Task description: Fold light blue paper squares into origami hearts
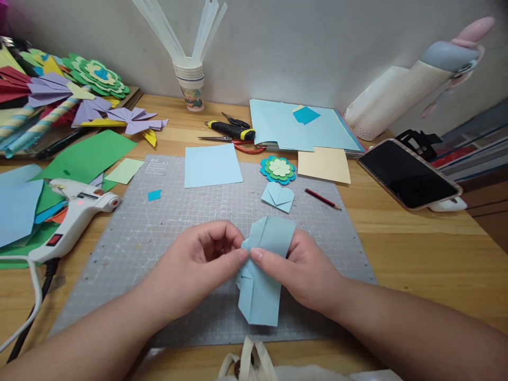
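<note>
A partly folded light blue paper (266, 280) is held above the grey cutting mat (159, 233). My left hand (210, 254) pinches its left edge between thumb and fingers. My right hand (305, 270) grips it from the right, thumb on the front and fingers hidden behind. Beyond the hands lie a folded light blue heart (278, 197), a layered blue and green paper flower (278, 170) and a flat light blue square (213, 166).
A white glue gun (79, 211) lies at the left beside green sheets (87, 156). Cutters and scissors (232, 130), a paper stack (270, 121), a pencil (322, 199) and a phone (410, 173) lie farther back. A paper cup (190, 92) holds white strips.
</note>
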Demonstrator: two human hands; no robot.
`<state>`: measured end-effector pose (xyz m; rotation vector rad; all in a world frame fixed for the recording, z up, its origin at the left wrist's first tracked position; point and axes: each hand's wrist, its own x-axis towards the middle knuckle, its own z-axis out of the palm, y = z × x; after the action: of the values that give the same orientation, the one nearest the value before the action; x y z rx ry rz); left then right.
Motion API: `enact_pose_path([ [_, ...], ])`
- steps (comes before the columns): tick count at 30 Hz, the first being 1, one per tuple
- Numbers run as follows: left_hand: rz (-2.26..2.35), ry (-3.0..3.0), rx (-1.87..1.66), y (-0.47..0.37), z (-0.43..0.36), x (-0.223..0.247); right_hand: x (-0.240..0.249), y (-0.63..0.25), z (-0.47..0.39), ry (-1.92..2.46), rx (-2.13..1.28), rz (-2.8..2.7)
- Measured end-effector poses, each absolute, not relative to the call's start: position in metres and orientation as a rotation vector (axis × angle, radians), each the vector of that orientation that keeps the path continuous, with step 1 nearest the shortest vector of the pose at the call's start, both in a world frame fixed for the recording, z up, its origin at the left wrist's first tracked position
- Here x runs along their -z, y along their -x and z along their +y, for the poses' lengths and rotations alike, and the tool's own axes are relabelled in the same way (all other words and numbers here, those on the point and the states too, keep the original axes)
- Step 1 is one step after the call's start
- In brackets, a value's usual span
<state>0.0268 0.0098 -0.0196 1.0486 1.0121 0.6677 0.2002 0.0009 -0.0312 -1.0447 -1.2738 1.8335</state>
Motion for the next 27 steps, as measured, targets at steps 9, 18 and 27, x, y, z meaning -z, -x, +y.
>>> enact_pose_path([
  [9, 1.049, -1.221, -0.704, -0.0236, 0.0050, 0.0195, 0.0297, -0.2017, 0.0003, 1.065, -1.851, -1.299],
  [18, 0.970, -1.248, -0.625, -0.0231, 0.0076, 0.0211, 0.0314, -0.2013, 0.0007, 0.951, -1.969, -1.226],
  [27, 0.968, -1.374, -0.617, -0.0207, 0.0064, 0.0216, 0.0318, -0.2039, 0.0029, 0.987, -1.994, -1.198],
])
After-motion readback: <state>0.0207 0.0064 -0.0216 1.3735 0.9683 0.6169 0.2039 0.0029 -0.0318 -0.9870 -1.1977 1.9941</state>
